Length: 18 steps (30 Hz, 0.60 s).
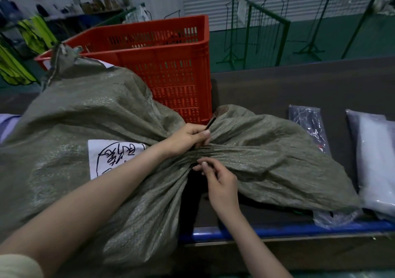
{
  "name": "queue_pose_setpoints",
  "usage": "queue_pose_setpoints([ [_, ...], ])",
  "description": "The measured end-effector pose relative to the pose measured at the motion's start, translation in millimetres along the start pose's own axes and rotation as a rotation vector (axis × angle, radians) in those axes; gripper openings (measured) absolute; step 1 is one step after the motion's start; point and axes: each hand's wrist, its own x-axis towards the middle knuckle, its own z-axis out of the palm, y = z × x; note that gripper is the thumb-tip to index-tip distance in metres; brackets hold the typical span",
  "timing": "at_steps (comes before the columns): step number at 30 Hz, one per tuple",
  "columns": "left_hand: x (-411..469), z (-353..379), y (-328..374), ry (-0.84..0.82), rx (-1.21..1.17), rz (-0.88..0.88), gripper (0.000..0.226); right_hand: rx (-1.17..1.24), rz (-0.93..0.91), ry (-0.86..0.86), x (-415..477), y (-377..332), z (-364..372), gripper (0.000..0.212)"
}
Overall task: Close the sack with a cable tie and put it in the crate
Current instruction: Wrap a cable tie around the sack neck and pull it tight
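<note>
A big grey-green woven sack [89, 115] lies on the dark table, with a white hand-marked label [111, 155] on its side. Its neck is bunched at the middle and the loose mouth fans out to the right. My left hand [188, 137] grips the bunched neck from above and pinches a black cable tie [210, 123] that sticks up from it. Just below the neck, my right hand [218, 181] has thumb and fingertips pinched at the underside of the gather; whether they hold the tie's other end is hidden. A red slotted crate [166, 68] stands right behind the sack.
Plastic-wrapped garment packs [310, 125] [376, 160] lie on the table to the right. A blue rail [299, 229] edges the table's near side. Green wire racks [263, 29] stand on the floor behind. Yellow-green vests [32, 33] hang at the far left.
</note>
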Motion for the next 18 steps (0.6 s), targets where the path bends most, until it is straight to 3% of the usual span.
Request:
queue_pose_setpoints([
  [4,-0.1,3.0,2.1,-0.231,-0.128,-0.139,0.063,0.049,-0.042,0.058,8.3,-1.1,0.2,0.019],
  [8,1.2,6.6,-1.9,-0.179,-0.217,-0.241,0.039,0.221,0.054,0.046,8.4,2.2,-0.5,0.03],
  [11,-2.1,5.3,-3.1,-0.185,-0.296,-0.257,0.027,0.352,0.152,0.089,7.4,1.3,-2.8,0.025],
  [18,-4.9,5.5,-6.0,-0.267,-0.38,-0.275,0.022,0.347,0.08,0.085,9.0,1.9,-3.6,0.02],
])
